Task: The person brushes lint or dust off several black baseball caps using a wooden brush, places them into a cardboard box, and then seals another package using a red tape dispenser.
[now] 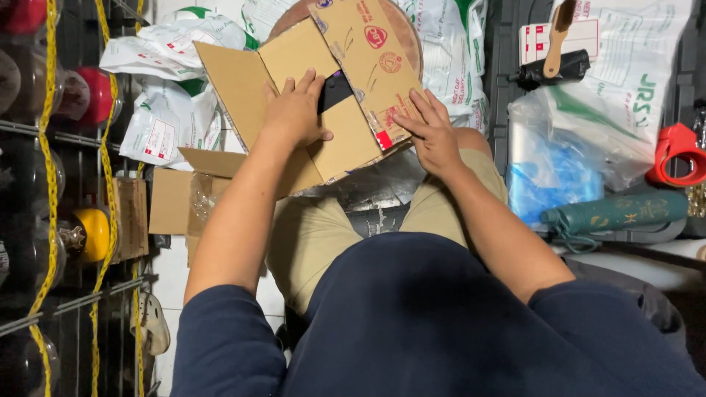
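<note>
Cardboard box [334, 140] on lap — left hand [294, 110] flat on its near flap, fingers at dark item [336, 90]; right hand [430, 132] spread on printed flap [371, 59].

Box [323, 110]: matt brown corrugated cardboard, printed flap, tape strip along one edge. Black item [336, 90] inside: smooth, faint sheen. Mailer bags [169, 110]: thin white plastic, crinkled, glossy. Clear bag [548, 158]: shiny film over blue plastic. Tape dispenser [680, 151]: glossy red plastic. Brush handle [559, 37]: bare wood. Shorts [309, 235]: matt khaki cloth. Sleeves [228, 345]: soft navy cloth.
</note>
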